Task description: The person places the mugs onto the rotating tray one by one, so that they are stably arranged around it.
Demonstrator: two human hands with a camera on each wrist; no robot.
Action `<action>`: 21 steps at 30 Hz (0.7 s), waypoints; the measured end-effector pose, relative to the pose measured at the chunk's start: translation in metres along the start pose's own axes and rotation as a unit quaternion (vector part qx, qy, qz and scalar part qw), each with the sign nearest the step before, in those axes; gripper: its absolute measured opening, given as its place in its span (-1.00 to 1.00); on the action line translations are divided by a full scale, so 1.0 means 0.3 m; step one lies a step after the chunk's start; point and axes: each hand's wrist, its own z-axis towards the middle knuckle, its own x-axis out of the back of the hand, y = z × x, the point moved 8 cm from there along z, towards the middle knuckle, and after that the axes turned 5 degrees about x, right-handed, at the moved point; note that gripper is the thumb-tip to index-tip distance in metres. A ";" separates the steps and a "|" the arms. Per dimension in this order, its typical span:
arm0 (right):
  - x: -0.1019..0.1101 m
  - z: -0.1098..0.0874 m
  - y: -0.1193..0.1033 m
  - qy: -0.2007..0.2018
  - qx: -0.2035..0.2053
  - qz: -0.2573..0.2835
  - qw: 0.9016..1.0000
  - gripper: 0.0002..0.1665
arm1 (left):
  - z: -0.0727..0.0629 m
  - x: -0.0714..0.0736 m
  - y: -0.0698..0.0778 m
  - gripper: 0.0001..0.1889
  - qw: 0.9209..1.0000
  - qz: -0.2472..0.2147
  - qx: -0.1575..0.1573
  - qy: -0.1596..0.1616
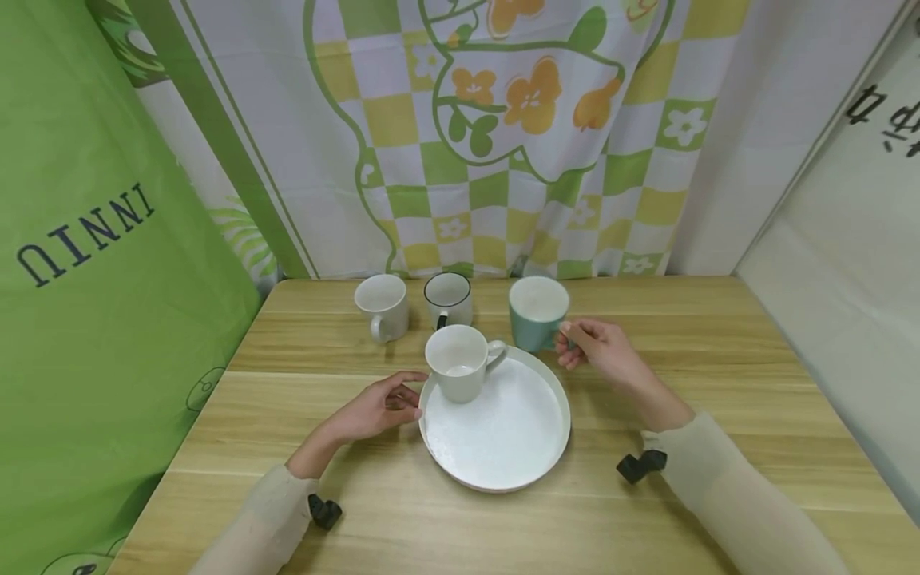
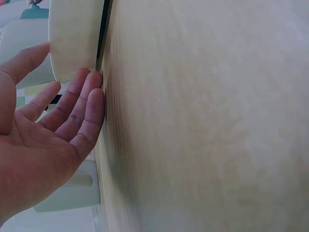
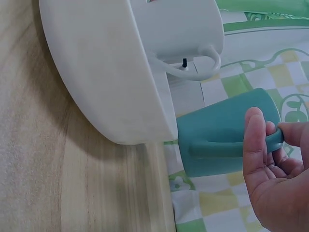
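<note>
Teal mug (image 1: 530, 331) hangs just beyond the far right rim of the round white tray (image 1: 535, 446), its handle pinched between the thumb and fingers of the right hand (image 1: 600, 349). In the right wrist view, curtain (image 1: 532, 200) shows under its base, so it is raised off the wooden table (image 1: 726, 415); whether it touches the tray's rim I cannot tell. To its right, a wide stretch of wood runs to the table's right edge; behind it, only a narrow strip separates it from the far edge. A pale mug (image 1: 460, 374) stands at the tray's far left, handle pointing right, leaving the near and right floor open. The left hand (image 1: 375, 409) holds its fingers apart, tips against the tray's left wall. Beyond, a black-rimmed mug (image 1: 458, 311) and a white cup (image 1: 391, 318) stand near the far edge.
</note>
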 end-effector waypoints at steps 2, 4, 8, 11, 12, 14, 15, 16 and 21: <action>0.002 -0.008 -0.005 0.000 0.003 0.003 1.000 -0.45 | 0.001 0.000 -0.003 -0.39 1.000 0.001 0.000 0.001; 0.004 -0.014 -0.007 0.000 0.004 0.006 1.000 -0.46 | 0.001 -0.001 -0.005 -0.39 1.000 0.001 0.000 0.001; 0.007 -0.029 -0.010 -0.004 0.005 0.002 1.000 -0.48 | 0.001 -0.001 -0.005 -0.39 1.000 -0.001 0.001 0.001; 0.007 -0.042 -0.017 -0.011 0.009 -0.007 1.000 -0.48 | 0.001 -0.001 -0.005 -0.39 1.000 -0.001 0.001 0.001; 0.007 -0.047 -0.020 -0.013 0.010 -0.008 1.000 -0.49 | 0.002 -0.001 -0.006 -0.39 1.000 -0.001 0.001 0.001; 0.006 -0.055 -0.023 -0.018 0.013 -0.009 1.000 -0.47 | 0.003 -0.001 -0.006 -0.39 1.000 -0.003 0.000 0.000; 0.006 -0.058 -0.025 -0.020 0.014 -0.010 1.000 -0.47 | 0.003 -0.001 -0.006 -0.39 1.000 -0.003 0.000 0.000; 0.005 -0.062 -0.025 -0.022 0.013 -0.007 1.000 -0.46 | 0.004 0.000 -0.006 -0.39 1.000 -0.005 0.000 0.000; 0.000 -0.080 -0.027 -0.029 0.012 0.000 0.999 -0.44 | 0.004 -0.001 -0.007 -0.39 1.000 -0.005 0.002 -0.002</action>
